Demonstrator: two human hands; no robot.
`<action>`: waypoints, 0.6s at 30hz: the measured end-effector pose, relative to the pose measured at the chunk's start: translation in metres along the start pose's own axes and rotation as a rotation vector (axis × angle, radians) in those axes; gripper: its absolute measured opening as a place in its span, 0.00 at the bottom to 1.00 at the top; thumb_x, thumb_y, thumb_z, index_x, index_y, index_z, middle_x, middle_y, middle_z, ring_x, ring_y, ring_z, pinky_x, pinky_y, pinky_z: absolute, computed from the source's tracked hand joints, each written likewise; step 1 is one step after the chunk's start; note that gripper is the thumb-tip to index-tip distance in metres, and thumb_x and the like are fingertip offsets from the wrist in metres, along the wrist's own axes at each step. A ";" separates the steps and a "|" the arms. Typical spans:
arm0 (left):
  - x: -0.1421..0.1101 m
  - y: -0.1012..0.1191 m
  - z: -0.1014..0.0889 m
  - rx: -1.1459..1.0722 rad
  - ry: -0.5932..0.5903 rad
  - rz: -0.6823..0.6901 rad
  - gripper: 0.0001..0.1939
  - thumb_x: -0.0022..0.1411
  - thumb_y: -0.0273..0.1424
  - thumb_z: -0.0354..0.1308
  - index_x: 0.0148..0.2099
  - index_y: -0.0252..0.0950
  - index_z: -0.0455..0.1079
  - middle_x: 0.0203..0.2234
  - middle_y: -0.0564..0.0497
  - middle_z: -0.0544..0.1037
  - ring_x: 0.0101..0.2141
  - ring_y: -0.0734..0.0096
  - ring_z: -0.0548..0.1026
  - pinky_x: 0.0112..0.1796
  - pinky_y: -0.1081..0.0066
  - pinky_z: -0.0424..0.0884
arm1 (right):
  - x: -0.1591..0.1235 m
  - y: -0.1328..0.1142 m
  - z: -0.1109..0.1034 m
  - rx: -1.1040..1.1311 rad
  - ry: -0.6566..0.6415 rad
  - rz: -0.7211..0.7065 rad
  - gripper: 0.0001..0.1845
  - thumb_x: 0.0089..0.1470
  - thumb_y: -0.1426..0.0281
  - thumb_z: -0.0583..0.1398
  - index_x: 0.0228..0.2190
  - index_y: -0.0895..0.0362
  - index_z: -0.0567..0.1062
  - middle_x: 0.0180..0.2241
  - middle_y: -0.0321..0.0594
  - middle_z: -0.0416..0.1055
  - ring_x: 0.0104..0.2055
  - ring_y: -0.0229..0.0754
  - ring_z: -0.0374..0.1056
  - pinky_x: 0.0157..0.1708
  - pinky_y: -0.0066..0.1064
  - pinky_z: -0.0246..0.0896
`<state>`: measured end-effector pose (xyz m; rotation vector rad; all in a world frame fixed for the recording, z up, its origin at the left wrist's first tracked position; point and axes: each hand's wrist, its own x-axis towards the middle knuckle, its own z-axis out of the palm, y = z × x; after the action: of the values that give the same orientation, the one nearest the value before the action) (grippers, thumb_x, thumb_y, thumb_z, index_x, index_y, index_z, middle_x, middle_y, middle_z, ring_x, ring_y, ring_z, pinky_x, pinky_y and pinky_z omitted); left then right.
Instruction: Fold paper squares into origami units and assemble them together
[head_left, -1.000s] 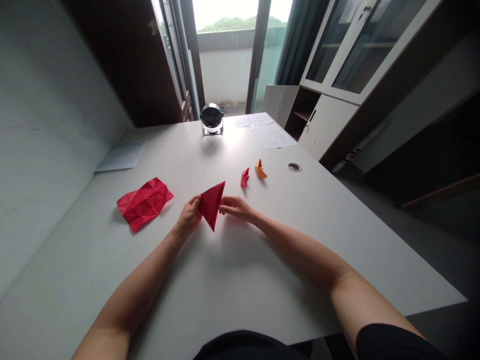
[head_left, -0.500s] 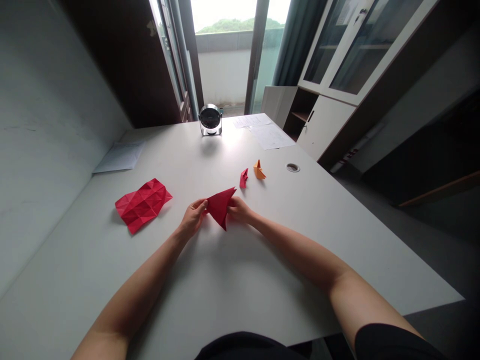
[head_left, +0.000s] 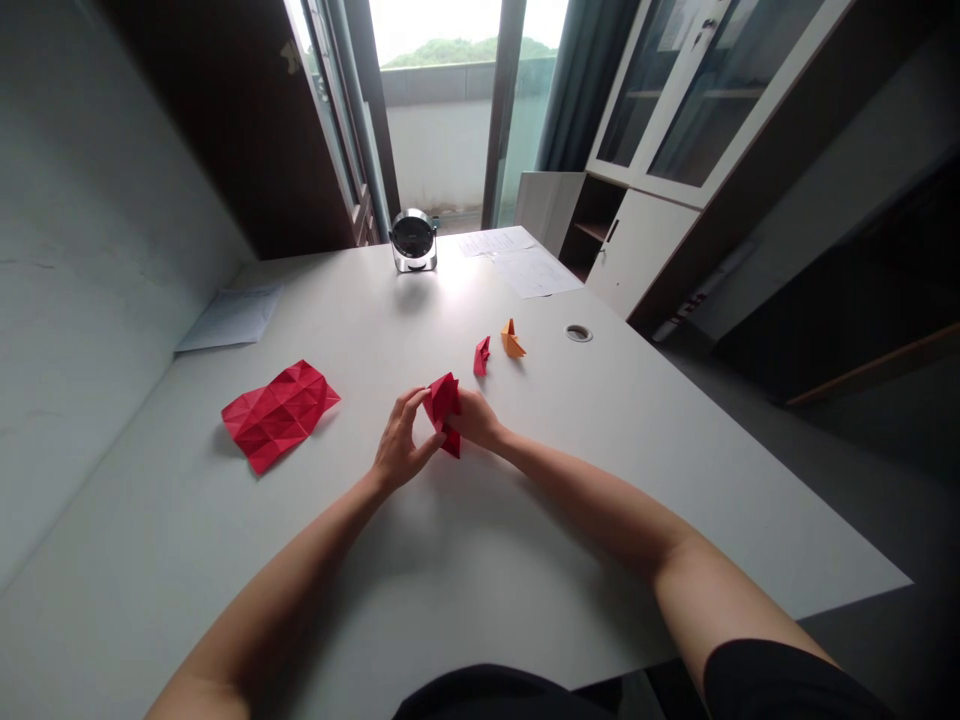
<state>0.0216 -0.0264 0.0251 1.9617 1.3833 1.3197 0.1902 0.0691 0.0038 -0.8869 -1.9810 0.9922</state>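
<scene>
Between my two hands, just above the white table point(head_left: 480, 560), is a folded piece of red origami paper point(head_left: 442, 398), its upper part bent into a point and a flap hanging below. My left hand point(head_left: 403, 440) grips its left side, index fingertip near the top and thumb lower down. Around the right side closes my right hand point(head_left: 475, 418); its fingertips are partly hidden behind the paper. A creased, unfolded red sheet point(head_left: 281, 415) lies to the left. Beyond my hands stand a small folded red paper piece point(head_left: 481, 357) and an orange one point(head_left: 513, 340).
A round black and silver device point(head_left: 413, 240) stands at the table's far edge. Printed sheets point(head_left: 536, 272) lie at the far right, and a pale paper stack point(head_left: 231, 317) rests by the left wall. A cable hole point(head_left: 578, 333) is set in the tabletop.
The red paper has gone from a broad flat triangle to a narrower, bent shape. My left hand has shifted its hold, its thumb and fingers now spread along the paper's left side.
</scene>
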 end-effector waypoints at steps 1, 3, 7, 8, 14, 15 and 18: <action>0.000 0.000 0.001 0.007 -0.009 -0.003 0.35 0.60 0.36 0.65 0.67 0.44 0.59 0.64 0.39 0.61 0.63 0.49 0.61 0.58 0.51 0.65 | -0.001 -0.002 0.000 -0.032 0.000 -0.004 0.08 0.44 0.75 0.60 0.30 0.57 0.76 0.24 0.35 0.72 0.25 0.38 0.63 0.26 0.29 0.56; -0.001 -0.002 0.003 0.024 -0.001 -0.026 0.38 0.60 0.36 0.65 0.69 0.44 0.57 0.65 0.39 0.60 0.64 0.48 0.60 0.59 0.51 0.63 | -0.003 -0.007 0.000 -0.073 0.000 -0.022 0.09 0.46 0.76 0.59 0.31 0.56 0.76 0.24 0.35 0.71 0.25 0.39 0.63 0.27 0.29 0.56; -0.001 -0.007 0.004 0.031 0.057 -0.082 0.29 0.65 0.34 0.58 0.67 0.45 0.59 0.63 0.42 0.64 0.61 0.52 0.65 0.59 0.53 0.64 | -0.005 -0.011 0.001 -0.088 -0.011 -0.047 0.08 0.53 0.72 0.59 0.37 0.54 0.76 0.27 0.35 0.73 0.27 0.40 0.66 0.30 0.30 0.58; -0.001 -0.007 0.004 0.025 0.066 -0.088 0.28 0.66 0.32 0.57 0.67 0.45 0.60 0.63 0.42 0.64 0.61 0.53 0.65 0.59 0.53 0.64 | -0.005 -0.011 0.001 -0.093 -0.018 -0.046 0.08 0.54 0.71 0.59 0.38 0.54 0.75 0.28 0.36 0.73 0.28 0.41 0.66 0.31 0.30 0.58; 0.000 -0.007 0.003 -0.156 0.125 -0.211 0.25 0.64 0.31 0.59 0.63 0.46 0.67 0.60 0.45 0.69 0.59 0.52 0.68 0.55 0.57 0.69 | -0.006 -0.008 0.003 -0.189 -0.036 -0.079 0.05 0.55 0.69 0.59 0.36 0.55 0.72 0.28 0.36 0.72 0.26 0.39 0.62 0.30 0.29 0.54; 0.001 -0.008 0.003 -0.186 0.142 -0.234 0.25 0.63 0.31 0.60 0.62 0.45 0.69 0.59 0.45 0.70 0.58 0.52 0.68 0.55 0.57 0.69 | -0.007 -0.008 0.004 -0.201 -0.040 -0.087 0.05 0.55 0.69 0.59 0.36 0.55 0.72 0.27 0.35 0.72 0.26 0.38 0.61 0.30 0.29 0.53; 0.002 -0.013 0.001 -0.226 0.163 -0.271 0.22 0.62 0.31 0.61 0.59 0.45 0.72 0.56 0.47 0.74 0.57 0.52 0.69 0.59 0.57 0.64 | -0.006 -0.007 0.004 -0.202 -0.044 -0.082 0.05 0.54 0.69 0.60 0.35 0.54 0.70 0.26 0.33 0.70 0.25 0.38 0.59 0.28 0.28 0.52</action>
<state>0.0160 -0.0188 0.0164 1.4908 1.4428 1.4572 0.1882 0.0591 0.0061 -0.8905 -2.1651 0.7815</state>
